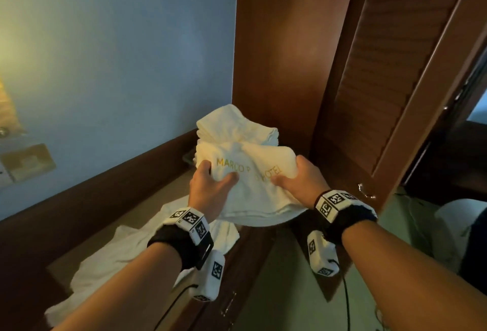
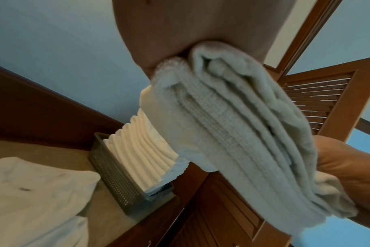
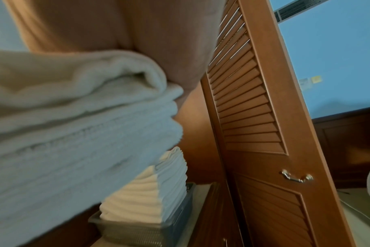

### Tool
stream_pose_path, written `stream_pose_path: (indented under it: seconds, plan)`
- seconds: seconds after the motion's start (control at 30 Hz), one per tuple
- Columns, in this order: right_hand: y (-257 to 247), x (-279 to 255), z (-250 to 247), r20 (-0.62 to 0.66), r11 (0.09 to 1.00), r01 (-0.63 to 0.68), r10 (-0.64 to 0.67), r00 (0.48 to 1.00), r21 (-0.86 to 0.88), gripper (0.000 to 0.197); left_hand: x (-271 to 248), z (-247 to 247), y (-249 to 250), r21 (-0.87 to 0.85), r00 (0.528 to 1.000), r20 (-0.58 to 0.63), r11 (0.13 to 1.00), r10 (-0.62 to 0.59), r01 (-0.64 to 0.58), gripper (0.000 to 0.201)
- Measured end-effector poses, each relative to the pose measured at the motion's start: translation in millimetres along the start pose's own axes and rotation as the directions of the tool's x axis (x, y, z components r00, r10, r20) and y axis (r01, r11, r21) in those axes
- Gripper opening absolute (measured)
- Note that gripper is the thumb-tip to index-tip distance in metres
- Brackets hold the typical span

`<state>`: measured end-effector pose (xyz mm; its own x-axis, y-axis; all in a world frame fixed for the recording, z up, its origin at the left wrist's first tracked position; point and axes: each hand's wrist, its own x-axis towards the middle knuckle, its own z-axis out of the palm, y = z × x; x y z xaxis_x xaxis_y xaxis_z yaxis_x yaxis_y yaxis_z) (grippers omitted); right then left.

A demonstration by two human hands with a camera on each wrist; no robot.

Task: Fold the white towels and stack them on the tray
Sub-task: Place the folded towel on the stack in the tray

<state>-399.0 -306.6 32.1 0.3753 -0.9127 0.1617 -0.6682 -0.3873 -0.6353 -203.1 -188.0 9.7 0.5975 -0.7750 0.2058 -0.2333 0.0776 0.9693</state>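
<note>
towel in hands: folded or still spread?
Folded. The held towel shows several stacked layers along its edge in the left wrist view; left hand and right hand grip its ends.

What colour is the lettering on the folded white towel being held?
Gold lettering on the folded white towel; head view.

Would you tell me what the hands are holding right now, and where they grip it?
Both hold one folded towel: the left hand grips its left edge, the right hand its right edge.
</note>
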Motion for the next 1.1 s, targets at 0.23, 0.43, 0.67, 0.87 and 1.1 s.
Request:
stream_pose_path:
  seconds: [0.23, 0.43, 0.67, 0.87, 1.1]
  plan:
    - [-5, 96, -24, -0.046, 0.994, 0.029, -0.033, 0.998, -0.102, 0.055, 81, 43, 9, -0.075, 0.994, -0.059, 0.992, 0.096, -0.100, 0.030]
    - [-23, 197, -32, -0.051, 0.978, 0.073, -0.084, 0.995, -0.194, 0.052, 163, 68, 14, -0.120, 0.983, -0.109, 0.979, 0.149, -0.162, 0.027]
    - [-33, 297, -24, -0.042, 0.944, 0.140, -0.160, 0.986, -0.298, 0.045, 241, 82, 6, -0.086, 0.992, 0.005, 0.989, 0.124, -0.123, 0.035]
    - [-22, 387, -8, -0.008, 0.932, 0.249, -0.260, 0.966, -0.265, 0.044, 302, 108, -9, -0.079, 0.993, -0.041, 0.991, 0.108, -0.111, 0.038]
    - [-2, 490, 14, 0.079, 0.912, 0.402, -0.396, 0.915, -0.083, 0.042, 356, 159, -37, -0.139, 0.944, -0.312, 0.978, 0.108, -0.157, 0.037]
